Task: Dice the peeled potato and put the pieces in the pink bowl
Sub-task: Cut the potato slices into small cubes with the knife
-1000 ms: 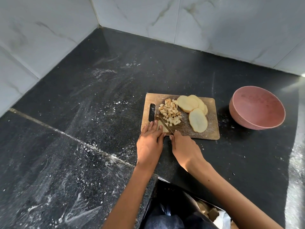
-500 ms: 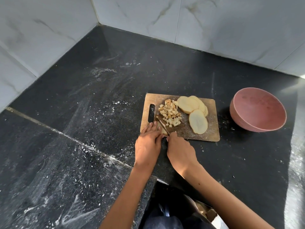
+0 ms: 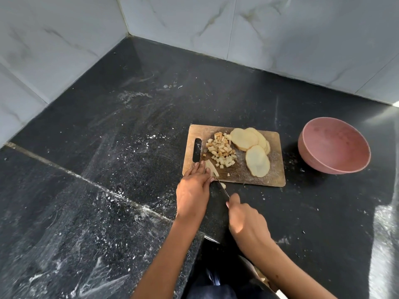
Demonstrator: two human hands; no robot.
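Observation:
A wooden cutting board (image 3: 257,178) lies on the black counter. On it sit a heap of diced potato (image 3: 221,148) and several round potato slices (image 3: 250,145). My left hand (image 3: 193,186) presses straight fingers on pale potato strips (image 3: 211,169) at the board's near left corner. My right hand (image 3: 246,223) grips a knife (image 3: 222,187) whose thin blade runs up to the strips. One small piece (image 3: 223,185) lies by the blade just off the board. The pink bowl (image 3: 333,145) stands to the right of the board, nothing visible inside.
The black counter (image 3: 108,147) carries white powdery smears and has a step edge running diagonally at the left. Marble-tiled walls (image 3: 237,29) close the back and left. Dark clothing (image 3: 216,281) shows at the bottom.
My right hand has drawn back toward me off the board, pulling the knife along the strips. My left hand stays on the strips. A small piece now lies beside the blade.

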